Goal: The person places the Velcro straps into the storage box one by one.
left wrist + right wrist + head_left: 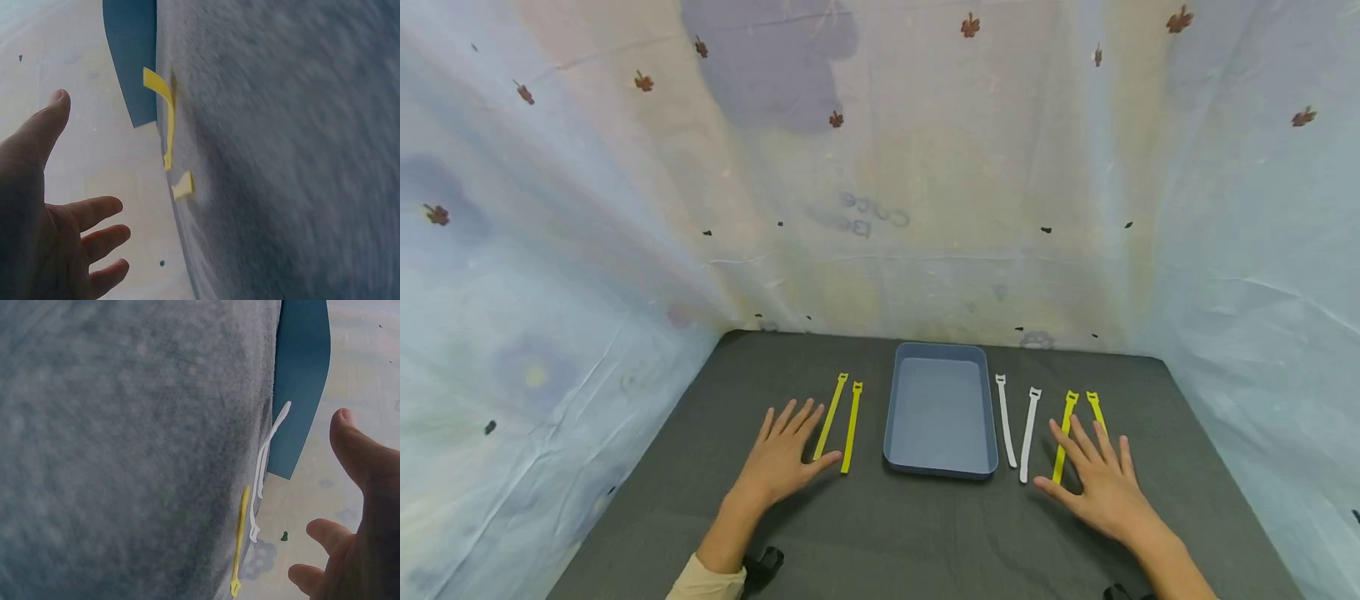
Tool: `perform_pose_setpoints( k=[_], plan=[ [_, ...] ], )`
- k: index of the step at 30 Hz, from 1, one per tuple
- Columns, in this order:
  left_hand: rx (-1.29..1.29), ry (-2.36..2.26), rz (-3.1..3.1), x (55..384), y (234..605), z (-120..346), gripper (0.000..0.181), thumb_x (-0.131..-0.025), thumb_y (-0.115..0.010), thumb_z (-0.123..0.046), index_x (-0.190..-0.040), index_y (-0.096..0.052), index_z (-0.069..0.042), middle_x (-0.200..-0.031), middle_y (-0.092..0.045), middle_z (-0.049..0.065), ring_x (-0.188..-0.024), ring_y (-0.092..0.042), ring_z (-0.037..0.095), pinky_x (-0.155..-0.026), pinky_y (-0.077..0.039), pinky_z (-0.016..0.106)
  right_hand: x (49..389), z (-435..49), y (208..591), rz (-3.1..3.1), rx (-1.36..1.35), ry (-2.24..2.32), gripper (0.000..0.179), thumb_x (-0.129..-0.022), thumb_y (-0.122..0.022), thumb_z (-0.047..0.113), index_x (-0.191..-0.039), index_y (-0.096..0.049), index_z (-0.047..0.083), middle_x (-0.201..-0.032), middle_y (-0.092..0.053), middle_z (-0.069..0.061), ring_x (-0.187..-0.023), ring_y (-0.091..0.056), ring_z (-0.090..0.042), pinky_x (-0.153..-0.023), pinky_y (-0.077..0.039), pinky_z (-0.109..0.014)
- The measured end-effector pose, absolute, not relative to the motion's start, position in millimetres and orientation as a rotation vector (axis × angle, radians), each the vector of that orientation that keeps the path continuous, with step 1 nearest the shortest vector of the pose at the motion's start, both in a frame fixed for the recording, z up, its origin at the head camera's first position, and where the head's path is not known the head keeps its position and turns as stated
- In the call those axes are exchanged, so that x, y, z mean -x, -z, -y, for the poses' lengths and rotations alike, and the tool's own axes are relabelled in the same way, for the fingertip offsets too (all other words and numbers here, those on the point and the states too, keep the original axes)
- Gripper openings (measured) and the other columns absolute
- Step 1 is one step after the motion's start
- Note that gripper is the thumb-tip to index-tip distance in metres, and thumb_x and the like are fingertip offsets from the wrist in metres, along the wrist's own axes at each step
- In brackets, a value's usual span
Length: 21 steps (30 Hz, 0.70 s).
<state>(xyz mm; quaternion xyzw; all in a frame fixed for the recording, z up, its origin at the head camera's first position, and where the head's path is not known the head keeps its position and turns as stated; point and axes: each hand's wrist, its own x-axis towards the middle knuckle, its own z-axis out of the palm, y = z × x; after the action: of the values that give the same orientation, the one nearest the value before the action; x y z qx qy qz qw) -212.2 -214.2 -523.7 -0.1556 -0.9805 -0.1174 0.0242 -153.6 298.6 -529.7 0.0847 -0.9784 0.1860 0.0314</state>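
In the head view my left hand (784, 458) hovers with spread fingers beside two yellow cable ties (852, 429), holding nothing. My right hand (1105, 492), fingers also spread, is over two more yellow ties (1063, 437) and partly hides them. Two white cable ties (1028, 435) lie just left of that hand. Between the hands sits a shallow blue-grey tray (942, 417) with nothing in it. The left wrist view shows a curved yellow tie (170, 119) past the thumb; the right wrist view shows a white tie (257, 487) and a yellow one (240, 544).
A dark grey cloth (925, 533) covers the table. Pale patterned sheeting (925, 167) hangs along the back and both sides, close to the table's edges. A black strap (763, 569) shows near the left wrist.
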Motion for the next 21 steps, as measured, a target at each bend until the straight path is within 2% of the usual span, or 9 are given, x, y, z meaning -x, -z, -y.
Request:
perform_pose_setpoints(
  k=[6, 13, 21],
  plan=[
    [0.511, 0.388, 3.02, 210.3, 522.5, 206.1, 0.096, -0.097, -0.061, -0.075, -0.168, -0.04, -0.014, -0.175, -0.031, 0.011, -0.164, -0.02, 0.039, -0.132, -0.005, 0.066, 152.4, -303.6, 531.2, 3.014, -0.258, -0.581, 0.1, -0.097, -0.067, 0.069, -0.174, -0.018, 0.03, -0.177, -0.014, -0.024, -0.162, -0.002, -0.055, -0.124, 0.015, -0.075],
    [0.543, 0.355, 3.025, 210.5, 527.5, 201.6, 0.1, -0.096, -0.055, -0.081, -0.168, -0.039, -0.015, -0.176, -0.03, 0.01, -0.164, -0.021, 0.038, -0.133, -0.007, 0.064, 151.8, -304.6, 530.1, 3.011, -0.26, -0.594, 0.099, -0.096, -0.07, 0.066, -0.174, -0.023, 0.026, -0.175, -0.02, -0.028, -0.16, -0.007, -0.059, -0.123, 0.012, -0.077],
    [0.588, 0.355, 3.034, 216.5, 526.9, 189.6, 0.101, -0.096, -0.053, -0.082, -0.169, -0.036, -0.014, -0.175, -0.031, 0.011, -0.164, -0.021, 0.037, -0.133, -0.008, 0.062, 157.4, -309.5, 528.5, 3.014, -0.247, -0.601, 0.099, -0.096, -0.07, 0.066, -0.173, -0.025, 0.021, -0.175, -0.018, -0.029, -0.16, -0.007, -0.058, -0.123, 0.009, -0.079]
  ],
)
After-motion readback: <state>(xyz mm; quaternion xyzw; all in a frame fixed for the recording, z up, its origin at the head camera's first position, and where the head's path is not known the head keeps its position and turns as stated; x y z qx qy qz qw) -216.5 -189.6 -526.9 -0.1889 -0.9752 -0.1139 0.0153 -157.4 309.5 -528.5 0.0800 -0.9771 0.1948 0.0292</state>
